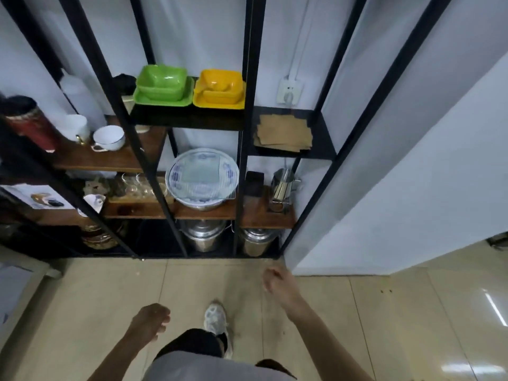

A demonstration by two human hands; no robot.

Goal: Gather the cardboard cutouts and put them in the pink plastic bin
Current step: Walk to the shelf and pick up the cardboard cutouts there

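Note:
A small stack of brown cardboard cutouts lies flat on a black shelf at the right side of the metal rack. My right hand hangs low in front of the rack's bottom right corner, fingers loosely curled, holding nothing. My left hand is lower and to the left, over the floor, also curled and holding nothing. Both hands are well below the cutouts. No pink bin is in view.
The rack holds a green bowl set, a yellow bowl set, a white cup, a blue-patterned plate, a steel utensil holder and steel pots. A white wall juts out at right. Tiled floor lies below, my shoe on it.

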